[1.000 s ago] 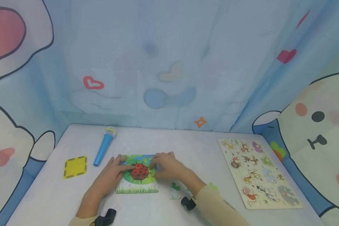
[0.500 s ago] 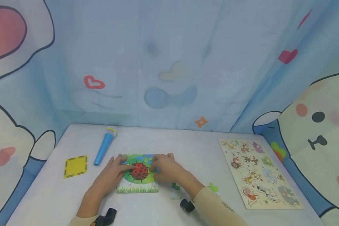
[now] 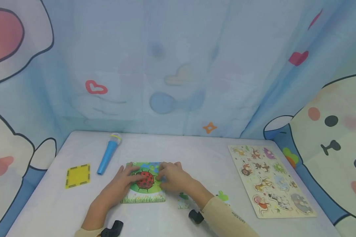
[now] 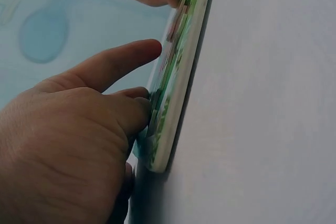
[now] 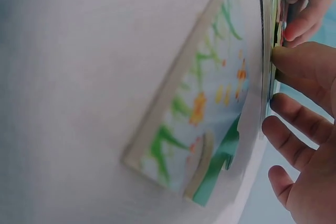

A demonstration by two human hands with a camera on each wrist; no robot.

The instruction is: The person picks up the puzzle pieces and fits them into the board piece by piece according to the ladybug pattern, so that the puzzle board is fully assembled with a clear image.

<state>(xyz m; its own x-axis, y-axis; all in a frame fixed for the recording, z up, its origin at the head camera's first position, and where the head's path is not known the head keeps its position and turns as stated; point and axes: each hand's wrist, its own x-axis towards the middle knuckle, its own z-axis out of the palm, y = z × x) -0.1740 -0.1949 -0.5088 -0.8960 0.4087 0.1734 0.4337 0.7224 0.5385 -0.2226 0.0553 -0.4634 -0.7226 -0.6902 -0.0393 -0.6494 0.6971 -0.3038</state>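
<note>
A ladybug puzzle lies on the white table in front of me, with grass along its near edge. My left hand rests on its left side, thumb stretched over the red ladybug and the other fingers at the edge. At the upper right of the puzzle, my right hand has bent fingers round a small bluish puzzle piece, mostly hidden by the hand. In the right wrist view its thumb and fingertips meet the puzzle's edge. Loose pieces lie to the right: a grassy one near the right wrist and a green-topped one beyond the forearm.
A blue toy microphone and a yellow square tile lie at the left. To the right is a wooden animal puzzle board. A printed blue curtain hangs behind the table.
My left fingers have shifted slightly on the puzzle, the thumb now lying further over the ladybug. The right hand stays at the upper right with only small movement. The camera view shifts a little.
</note>
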